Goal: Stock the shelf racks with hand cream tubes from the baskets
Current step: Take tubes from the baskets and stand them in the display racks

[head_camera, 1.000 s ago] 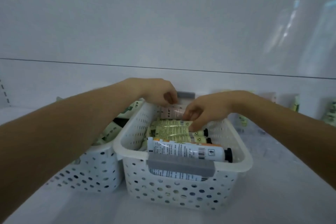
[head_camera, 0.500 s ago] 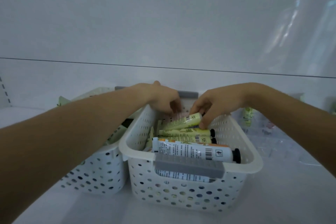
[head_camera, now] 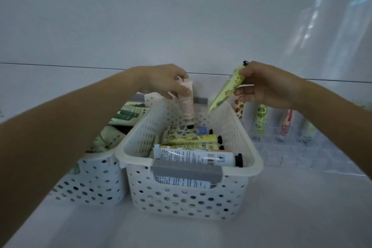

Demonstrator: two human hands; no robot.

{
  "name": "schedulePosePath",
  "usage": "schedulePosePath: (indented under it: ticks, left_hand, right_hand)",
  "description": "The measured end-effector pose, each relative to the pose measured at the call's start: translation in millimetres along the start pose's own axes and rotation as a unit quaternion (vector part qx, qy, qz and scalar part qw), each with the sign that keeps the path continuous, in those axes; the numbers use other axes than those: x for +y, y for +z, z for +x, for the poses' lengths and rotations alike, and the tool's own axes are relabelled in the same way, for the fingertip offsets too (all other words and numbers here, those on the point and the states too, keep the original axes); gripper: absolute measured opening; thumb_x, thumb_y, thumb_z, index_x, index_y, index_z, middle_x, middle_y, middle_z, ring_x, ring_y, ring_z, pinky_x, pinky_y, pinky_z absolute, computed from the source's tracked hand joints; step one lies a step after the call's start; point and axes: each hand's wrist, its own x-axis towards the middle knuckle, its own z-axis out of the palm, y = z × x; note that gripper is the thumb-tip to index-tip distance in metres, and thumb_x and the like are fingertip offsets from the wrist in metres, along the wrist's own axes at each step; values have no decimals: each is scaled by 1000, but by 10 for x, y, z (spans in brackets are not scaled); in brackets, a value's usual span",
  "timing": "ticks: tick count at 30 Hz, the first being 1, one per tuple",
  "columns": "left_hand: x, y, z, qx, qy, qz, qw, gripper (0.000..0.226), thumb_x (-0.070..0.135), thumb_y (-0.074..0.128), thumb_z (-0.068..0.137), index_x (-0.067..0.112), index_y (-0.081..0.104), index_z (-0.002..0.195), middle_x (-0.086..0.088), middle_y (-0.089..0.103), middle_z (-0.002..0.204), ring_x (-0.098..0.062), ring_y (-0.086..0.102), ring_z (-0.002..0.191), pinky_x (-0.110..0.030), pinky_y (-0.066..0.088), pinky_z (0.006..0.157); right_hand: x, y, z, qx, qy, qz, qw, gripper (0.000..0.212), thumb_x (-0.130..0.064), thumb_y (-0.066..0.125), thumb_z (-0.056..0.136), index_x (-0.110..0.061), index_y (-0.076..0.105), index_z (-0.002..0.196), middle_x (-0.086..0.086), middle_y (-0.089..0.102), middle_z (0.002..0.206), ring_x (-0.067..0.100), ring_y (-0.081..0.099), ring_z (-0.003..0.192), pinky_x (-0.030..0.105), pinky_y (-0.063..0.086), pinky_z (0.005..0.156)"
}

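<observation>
Left hand gripping pink tube, right hand gripping green tube, above tube-filled basket

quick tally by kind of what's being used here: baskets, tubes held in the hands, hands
baskets: 2, the near basket and the left basket
tubes held: 2, a pink tube in the left hand and a yellow-green tube in the right hand
hands: 2
total: 6

A plain white back panel rose beyond the hands; a glossy white shelf surface lay beneath them, catching pale reflections.
</observation>
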Motion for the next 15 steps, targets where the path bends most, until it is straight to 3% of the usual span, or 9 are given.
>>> schedulePosePath:
  ticks: [3,6,9,13,15]
  left_hand:
    - [154,-54,-42,38,-22,-84,996,10,12,61,86,16,54,93,-9,63,100,-19,64,87,-26,55,72]
    - [369,-75,-79,79,-22,-112,990,8,12,63,85,13,56,89,-8,65,96,-18,65,86,-27,55,69]
    - [630,4,-70,129,-14,-160,978,7,15,58,90,12,53,86,-7,66,93,-17,65,86,-28,54,67]
    - [1057,302,4,181,8,-195,964,7,18,48,95,15,44,100,-1,68,86,-13,63,83,-29,51,70]
    - [1324,484,65,223,18,-201,954,8,20,48,94,14,43,92,1,62,80,-12,57,74,-27,48,65]
  right_hand:
    - [73,-62,-85,46,-4,80,996,27,-12,45,90,-13,62,68,7,61,74,18,65,57,24,55,56]
    - [89,-144,-218,56,-6,149,987,17,-5,44,89,-9,60,91,13,58,96,23,70,69,26,57,59]
    - [82,-261,-391,48,-8,217,975,25,3,40,87,0,57,106,19,56,110,24,71,79,27,58,65]
    - [69,-497,-682,49,16,280,959,28,-6,40,83,7,54,104,15,60,88,19,68,65,23,56,58]
    - [61,-644,-839,41,30,280,959,33,-11,42,76,3,54,102,10,61,74,15,63,58,21,54,54]
